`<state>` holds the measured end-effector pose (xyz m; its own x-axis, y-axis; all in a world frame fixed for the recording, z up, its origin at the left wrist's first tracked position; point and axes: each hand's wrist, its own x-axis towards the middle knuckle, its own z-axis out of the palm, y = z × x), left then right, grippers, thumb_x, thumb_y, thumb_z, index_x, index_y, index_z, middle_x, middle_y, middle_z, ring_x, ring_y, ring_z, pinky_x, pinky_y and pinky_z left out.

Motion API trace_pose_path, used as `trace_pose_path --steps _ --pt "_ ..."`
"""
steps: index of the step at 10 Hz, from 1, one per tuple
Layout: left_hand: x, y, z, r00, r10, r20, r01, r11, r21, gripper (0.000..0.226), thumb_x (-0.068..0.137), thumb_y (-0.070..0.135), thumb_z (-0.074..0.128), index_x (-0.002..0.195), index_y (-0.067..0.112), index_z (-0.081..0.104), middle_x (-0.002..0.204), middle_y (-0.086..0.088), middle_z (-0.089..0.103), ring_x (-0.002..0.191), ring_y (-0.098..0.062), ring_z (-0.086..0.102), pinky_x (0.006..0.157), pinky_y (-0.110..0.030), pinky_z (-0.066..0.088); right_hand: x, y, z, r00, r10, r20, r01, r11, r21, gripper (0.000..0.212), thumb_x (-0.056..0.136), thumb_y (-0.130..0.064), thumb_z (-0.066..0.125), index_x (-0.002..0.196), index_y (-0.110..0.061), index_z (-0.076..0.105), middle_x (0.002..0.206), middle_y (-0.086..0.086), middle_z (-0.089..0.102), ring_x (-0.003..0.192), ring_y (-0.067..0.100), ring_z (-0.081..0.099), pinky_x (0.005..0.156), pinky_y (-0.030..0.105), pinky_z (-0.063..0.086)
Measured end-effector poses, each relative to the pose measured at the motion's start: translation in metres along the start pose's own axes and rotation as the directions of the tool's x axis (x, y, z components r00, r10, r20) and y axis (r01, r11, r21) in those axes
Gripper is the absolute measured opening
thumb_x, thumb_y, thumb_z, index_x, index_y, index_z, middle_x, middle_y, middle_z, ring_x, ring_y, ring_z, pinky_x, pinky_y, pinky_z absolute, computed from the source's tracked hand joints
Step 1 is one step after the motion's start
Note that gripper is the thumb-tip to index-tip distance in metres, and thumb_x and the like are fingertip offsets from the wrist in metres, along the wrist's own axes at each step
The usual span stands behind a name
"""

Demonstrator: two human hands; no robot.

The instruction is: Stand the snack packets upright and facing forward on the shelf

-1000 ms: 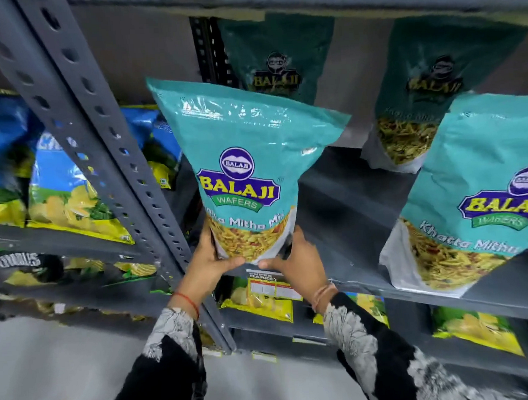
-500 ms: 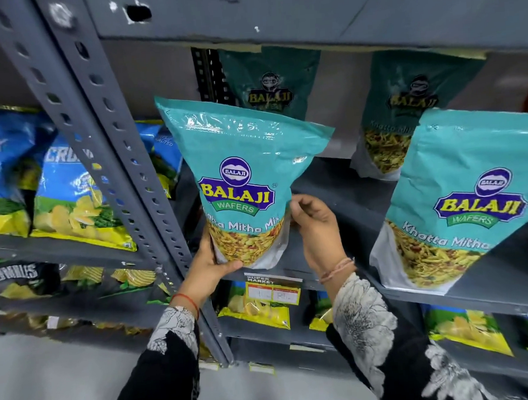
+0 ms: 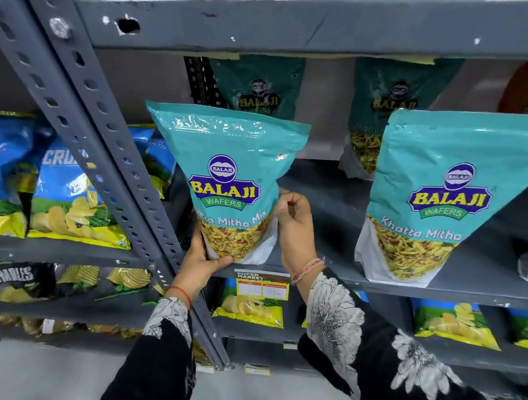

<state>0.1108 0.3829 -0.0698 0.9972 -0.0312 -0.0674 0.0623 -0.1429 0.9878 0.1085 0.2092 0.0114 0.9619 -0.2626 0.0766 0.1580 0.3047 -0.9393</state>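
Observation:
A teal Balaji Khatta Mitha Mix packet (image 3: 230, 171) stands upright with its label forward at the left front of the grey shelf (image 3: 334, 201). My left hand (image 3: 203, 262) grips its bottom left corner. My right hand (image 3: 293, 226) pinches its right edge at mid height. A second teal packet (image 3: 441, 189) stands facing forward at the right front of the same shelf. Two more teal packets (image 3: 259, 88) (image 3: 386, 99) lean against the back wall in shadow.
A perforated grey upright post (image 3: 109, 166) runs just left of the held packet. Blue chip bags (image 3: 61, 193) fill the neighbouring bay. Yellow-green chip bags (image 3: 251, 309) lie on the shelf below, behind a price tag (image 3: 263, 285). Orange packets sit on the top shelf (image 3: 307, 24).
My right hand has moved from under the packet's base up to its right edge. The packet has been set more upright on the shelf; my left hand stays at its bottom corner.

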Motion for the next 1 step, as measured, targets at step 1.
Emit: trace_pose_path --steps 1 --pt "-0.0104 0.0058 0.0052 0.999 0.043 -0.015 -0.044 0.999 -0.021 0.104 0.056 0.007 0.072 0.141 0.027 0.017 0.141 -0.002 0.041 0.131 -0.020 0.039 0.112 -0.042 0.029 -0.0296 0.0055 -0.0363 0.991 -0.108 0.079 0.120 0.976 -0.179 0.022 0.090 -0.006 0.051 0.103 -0.024 0.048 0.129 0.009 0.049 0.121 0.019 0.046 0.106 0.032 0.036"
